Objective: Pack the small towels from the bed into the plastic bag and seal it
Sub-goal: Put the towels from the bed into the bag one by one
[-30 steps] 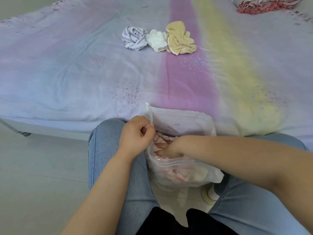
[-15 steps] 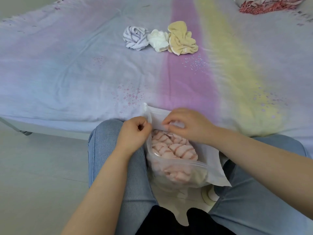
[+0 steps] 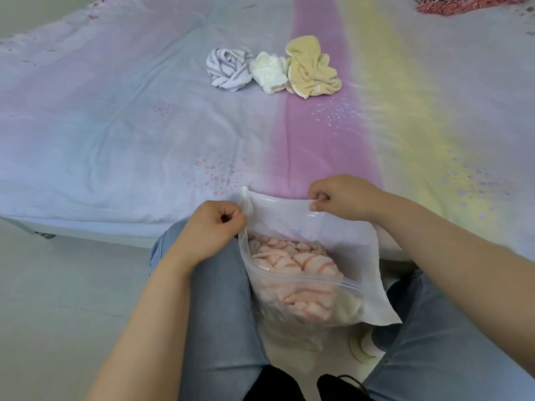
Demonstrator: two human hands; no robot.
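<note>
A clear plastic zip bag [image 3: 359, 244] hangs between my knees at the bed's near edge, its mouth held open. A pink striped towel [image 3: 292, 264] lies bunched inside it. My left hand [image 3: 208, 230] pinches the bag's left rim. My right hand [image 3: 344, 198] pinches the far rim and holds it up. Three small towels lie crumpled in a row further up the bed: a white one with purple stripes [image 3: 228, 68], a plain white one [image 3: 269, 72] and a yellow one [image 3: 311, 68].
The bed [image 3: 115, 134] carries a pastel sheet with pink and yellow bands. A red patterned cloth [image 3: 463, 2] shows at the far right corner. Pale floor [image 3: 58, 285] lies to the left of my jeans-clad legs [image 3: 220, 308].
My right hand came out of the bag, took hold of its far rim and drew it up and to the right. The pink towel now shows inside. My left hand kept its grip.
</note>
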